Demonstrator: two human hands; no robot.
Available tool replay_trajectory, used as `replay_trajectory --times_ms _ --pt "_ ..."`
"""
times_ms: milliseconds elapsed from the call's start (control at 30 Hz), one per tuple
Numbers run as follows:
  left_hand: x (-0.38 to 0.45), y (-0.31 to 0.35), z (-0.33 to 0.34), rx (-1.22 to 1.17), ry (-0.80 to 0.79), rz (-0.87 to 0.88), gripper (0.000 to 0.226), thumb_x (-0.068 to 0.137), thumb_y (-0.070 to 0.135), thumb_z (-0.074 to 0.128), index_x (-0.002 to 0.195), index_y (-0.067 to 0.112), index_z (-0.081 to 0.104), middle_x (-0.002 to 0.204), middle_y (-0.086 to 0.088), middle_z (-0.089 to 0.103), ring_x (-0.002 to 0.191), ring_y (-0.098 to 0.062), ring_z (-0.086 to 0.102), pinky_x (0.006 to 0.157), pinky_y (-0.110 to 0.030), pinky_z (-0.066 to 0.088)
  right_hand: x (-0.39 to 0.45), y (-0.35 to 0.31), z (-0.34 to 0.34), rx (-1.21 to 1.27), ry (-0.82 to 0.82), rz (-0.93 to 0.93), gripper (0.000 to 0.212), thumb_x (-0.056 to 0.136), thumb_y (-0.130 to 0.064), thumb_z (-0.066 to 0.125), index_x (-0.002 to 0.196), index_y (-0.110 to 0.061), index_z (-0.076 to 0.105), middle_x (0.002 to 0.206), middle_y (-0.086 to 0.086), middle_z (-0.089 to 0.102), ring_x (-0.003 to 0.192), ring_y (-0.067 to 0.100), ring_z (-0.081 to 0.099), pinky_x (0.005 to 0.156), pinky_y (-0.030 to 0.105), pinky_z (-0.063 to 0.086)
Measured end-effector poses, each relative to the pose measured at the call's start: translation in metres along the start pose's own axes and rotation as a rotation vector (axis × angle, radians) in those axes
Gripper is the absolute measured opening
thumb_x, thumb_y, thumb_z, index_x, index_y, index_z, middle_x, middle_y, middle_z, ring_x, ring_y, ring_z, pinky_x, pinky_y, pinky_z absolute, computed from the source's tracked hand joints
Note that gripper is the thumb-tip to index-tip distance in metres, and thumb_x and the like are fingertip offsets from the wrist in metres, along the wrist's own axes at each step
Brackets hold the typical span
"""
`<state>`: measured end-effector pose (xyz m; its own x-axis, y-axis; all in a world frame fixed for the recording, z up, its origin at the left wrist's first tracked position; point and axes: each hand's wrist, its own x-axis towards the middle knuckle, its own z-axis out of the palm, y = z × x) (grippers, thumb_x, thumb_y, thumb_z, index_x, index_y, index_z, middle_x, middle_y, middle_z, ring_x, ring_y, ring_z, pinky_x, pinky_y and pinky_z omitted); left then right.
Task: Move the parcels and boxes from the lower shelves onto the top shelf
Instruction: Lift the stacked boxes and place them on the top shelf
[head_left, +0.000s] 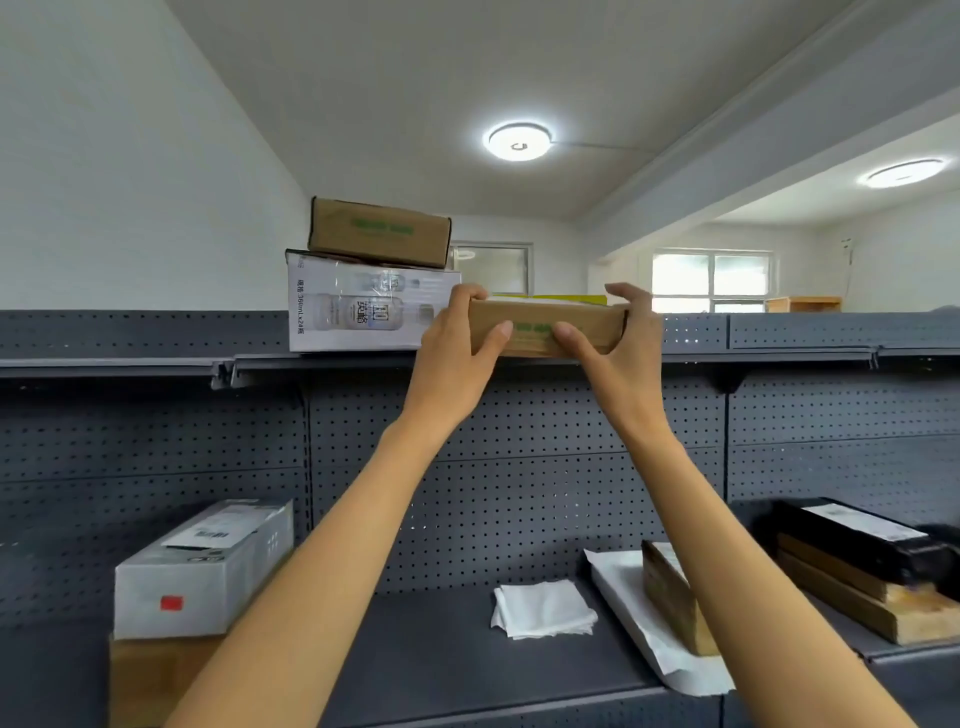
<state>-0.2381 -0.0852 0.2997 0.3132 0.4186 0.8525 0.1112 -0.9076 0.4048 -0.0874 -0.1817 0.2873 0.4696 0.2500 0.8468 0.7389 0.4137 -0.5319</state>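
two hands, left hand (457, 338) and right hand (618, 343), grip a flat cardboard box (545, 327) on the top shelf (156, 361), frame centre.

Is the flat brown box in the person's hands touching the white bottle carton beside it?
Cannot tell. In the head view the left hand covers the spot where the flat brown box meets or nears the white bottle carton.

Brown box (545, 330) (green print), dark grey perforated shelving (519, 467).
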Motion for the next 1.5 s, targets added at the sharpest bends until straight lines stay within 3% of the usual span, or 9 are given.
replay_trajectory --times_ms 100,300,500,800,900,1000,1133,1300,1500 --pt "0.013 -0.014 0.011 0.065 -0.014 0.001 0.030 0.099 0.035 0.056 0.126 0.024 0.046 0.127 -0.001 0.058 0.107 -0.018 0.058 0.082 -0.029 0.049 0.011 0.020 0.015 -0.008 0.010 0.008 0.064 0.087 -0.035 0.077 0.139 -0.018 0.045 0.133 0.010 0.043 0.111 0.014 0.048 0.082 -0.002 0.039" --pt "0.028 -0.027 0.023 0.248 0.048 0.080 0.032 0.097 0.033 0.059 0.127 0.021 0.055 0.129 0.000 0.050 0.115 -0.018 0.049 0.088 -0.032 0.046 0.027 0.048 0.036 -0.070 0.021 -0.005 0.058 0.092 -0.033 0.071 0.140 -0.016 0.043 0.134 0.009 0.044 0.114 0.018 0.049 0.081 0.003 0.039" --pt "0.041 -0.037 0.029 0.457 0.102 0.179 0.037 0.098 0.026 0.058 0.135 0.020 0.057 0.130 -0.001 0.053 0.121 -0.022 0.045 0.088 -0.033 0.049 0.037 0.070 0.054 -0.258 0.051 -0.059 0.059 0.096 -0.037 0.062 0.146 -0.013 0.041 0.141 0.011 0.054 0.130 0.030 0.051 0.110 0.049 0.041" --pt "0.013 -0.057 0.027 0.471 -0.024 0.300 0.061 0.101 0.017 0.049 0.157 0.016 0.028 0.166 -0.005 0.021 0.145 -0.027 0.029 0.117 -0.039 0.030 0.018 0.065 0.066 -0.418 -0.068 -0.020 0.065 0.105 -0.023 0.048 0.162 -0.021 0.018 0.171 0.011 0.006 0.158 0.035 0.000 0.127 0.052 0.008" --pt "-0.009 -0.060 0.017 0.337 0.060 0.349 0.047 0.099 0.012 0.052 0.145 0.016 0.050 0.152 -0.003 0.046 0.138 -0.020 0.041 0.114 -0.035 0.037 -0.007 0.050 0.073 -0.184 0.005 -0.119 0.046 0.104 -0.023 0.048 0.149 -0.023 0.045 0.160 0.005 0.037 0.151 0.027 0.028 0.123 0.046 0.027" --pt "-0.038 -0.069 0.001 0.218 0.158 0.369 0.026 0.096 0.007 0.053 0.114 0.013 0.071 0.110 0.004 0.069 0.102 -0.014 0.063 0.086 -0.032 0.054 -0.038 0.027 0.083 0.059 0.013 -0.179 0.022 0.105 -0.022 0.046 0.111 -0.015 0.066 0.106 -0.001 0.070 0.101 0.015 0.065 0.086 0.036 0.053" --pt "-0.082 -0.100 -0.031 0.139 0.036 0.173 0.025 0.093 0.014 0.047 0.089 0.017 0.071 0.069 0.017 0.063 0.061 -0.015 0.065 0.059 -0.039 0.054 -0.081 0.019 0.113 0.169 -0.240 -0.100 0.045 0.106 -0.031 0.044 0.068 -0.015 0.060 0.049 -0.001 0.054 0.045 0.018 0.051 0.051 0.040 0.045" --pt "-0.116 -0.156 -0.075 0.410 -0.143 -0.128 0.020 0.090 0.020 0.044 0.079 0.026 0.060 0.065 0.003 0.067 0.054 -0.015 0.057 0.057 -0.040 0.052 -0.126 0.027 0.177 0.010 -0.632 -0.016 0.037 0.105 -0.037 0.043 0.076 -0.023 0.062 0.059 -0.001 0.067 0.054 0.015 0.066 0.065 0.048 0.057" --pt "-0.154 -0.221 -0.136 0.542 -0.104 -0.293 0.024 0.097 0.018 0.051 0.090 0.029 0.072 0.077 0.005 0.072 0.065 -0.012 0.063 0.061 -0.039 0.053 -0.175 0.028 0.255 0.025 -0.732 0.099 0.019 0.103 -0.036 0.047 0.100 -0.025 0.064 0.085 -0.006 0.075 0.083 0.015 0.071 0.080 0.045 0.058"
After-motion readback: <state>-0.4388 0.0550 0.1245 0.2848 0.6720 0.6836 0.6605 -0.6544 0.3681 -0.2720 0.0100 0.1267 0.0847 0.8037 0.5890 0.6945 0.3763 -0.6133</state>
